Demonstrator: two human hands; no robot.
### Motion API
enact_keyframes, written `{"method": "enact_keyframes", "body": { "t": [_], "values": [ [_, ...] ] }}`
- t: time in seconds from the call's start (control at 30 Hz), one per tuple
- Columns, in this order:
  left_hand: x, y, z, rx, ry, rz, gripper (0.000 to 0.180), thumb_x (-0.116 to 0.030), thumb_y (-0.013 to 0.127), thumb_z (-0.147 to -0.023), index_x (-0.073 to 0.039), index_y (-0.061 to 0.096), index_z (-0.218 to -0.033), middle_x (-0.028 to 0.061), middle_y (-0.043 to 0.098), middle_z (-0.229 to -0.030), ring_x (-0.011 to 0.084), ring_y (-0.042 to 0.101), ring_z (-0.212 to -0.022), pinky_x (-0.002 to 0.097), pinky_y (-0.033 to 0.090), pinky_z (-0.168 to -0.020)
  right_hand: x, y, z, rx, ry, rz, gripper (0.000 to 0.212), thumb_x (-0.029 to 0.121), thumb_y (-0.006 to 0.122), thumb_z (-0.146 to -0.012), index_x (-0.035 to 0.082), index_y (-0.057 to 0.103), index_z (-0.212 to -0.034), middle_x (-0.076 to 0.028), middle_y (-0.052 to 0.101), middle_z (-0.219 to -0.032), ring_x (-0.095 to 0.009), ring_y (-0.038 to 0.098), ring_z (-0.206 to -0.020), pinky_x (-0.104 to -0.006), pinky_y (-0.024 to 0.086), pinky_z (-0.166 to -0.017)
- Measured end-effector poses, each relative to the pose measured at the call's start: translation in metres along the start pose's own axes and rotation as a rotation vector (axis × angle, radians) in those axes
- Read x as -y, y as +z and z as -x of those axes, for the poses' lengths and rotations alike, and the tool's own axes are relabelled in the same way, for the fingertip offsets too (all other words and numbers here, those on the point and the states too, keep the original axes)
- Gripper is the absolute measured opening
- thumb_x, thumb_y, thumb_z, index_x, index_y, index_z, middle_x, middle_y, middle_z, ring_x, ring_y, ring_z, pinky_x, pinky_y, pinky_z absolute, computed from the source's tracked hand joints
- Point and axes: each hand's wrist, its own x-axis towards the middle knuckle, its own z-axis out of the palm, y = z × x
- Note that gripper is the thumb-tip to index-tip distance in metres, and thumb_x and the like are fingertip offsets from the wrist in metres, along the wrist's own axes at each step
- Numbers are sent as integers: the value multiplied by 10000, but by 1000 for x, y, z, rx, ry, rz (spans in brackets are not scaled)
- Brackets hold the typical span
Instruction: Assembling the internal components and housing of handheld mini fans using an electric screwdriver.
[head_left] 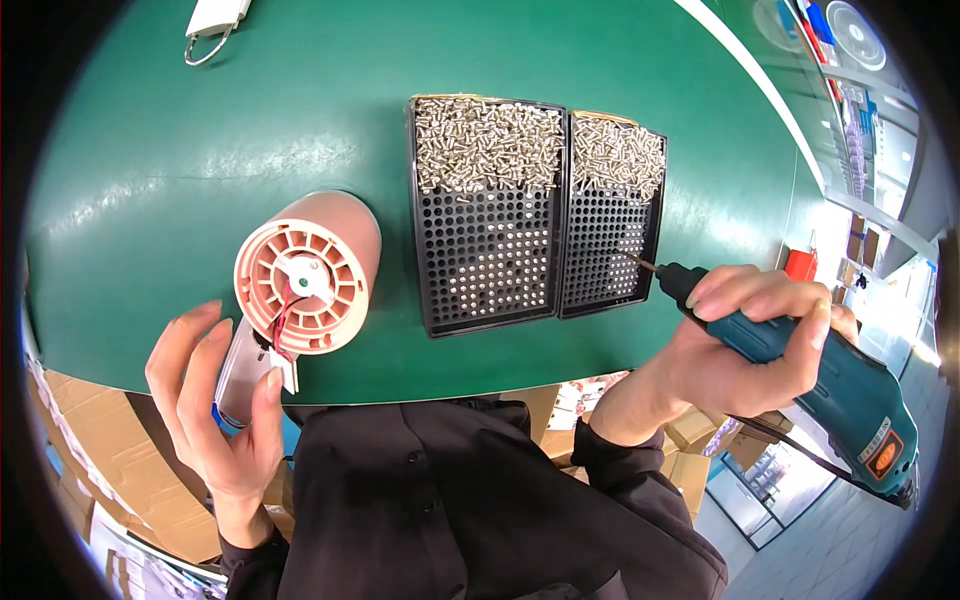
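Note:
My right hand (755,345) is wrapped round a teal electric screwdriver (850,400) with a black nose. Its thin bit (640,261) points left, its tip over the smaller black screw tray (612,250). A pink cylindrical housing (355,225) lies on the table at the left, its slotted round end facing me, with red and black wires (283,318) coming out. A white handle-like part (245,375) joins its lower edge. Beside that part my left hand (225,410) is open, thumb and fingers apart; whether they touch it I cannot tell.
A larger black screw tray (487,322) stands against the smaller one; both have loose silver screws (490,140) heaped at the far end and screws standing in some holes. A white object with a metal loop (215,18) lies at the far left of the green table (250,120). Cardboard boxes (130,450) are below.

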Motion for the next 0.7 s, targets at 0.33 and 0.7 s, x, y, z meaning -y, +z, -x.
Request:
{"method": "enact_keyframes", "body": {
  "t": [0.33, 0.7],
  "values": [
    [0, 2, -1, 15, 7, 2, 459, -133, 680, -804, 28, 492, -1191, 205, 547, -1138, 332, 545, -1036, 422, 437, -883, 2, 14, -2, -124, 58, 192, 302, 241, 377, -916, 39, 404, -693, -78, 411, -552, -189, 401, -345, -302, 381, -350],
    [-4, 9, 0, 122, -95, -31, 668, -107, 791, -655, -22, 492, -1246, 151, 553, -1063, 316, 550, -875, 389, 461, -718, 17, 17, -6, -29, -59, 21, 210, 157, 322, -940, 32, 390, -1094, -114, 447, -629, -216, 424, -332, -342, 392, -294]
  ]
}}
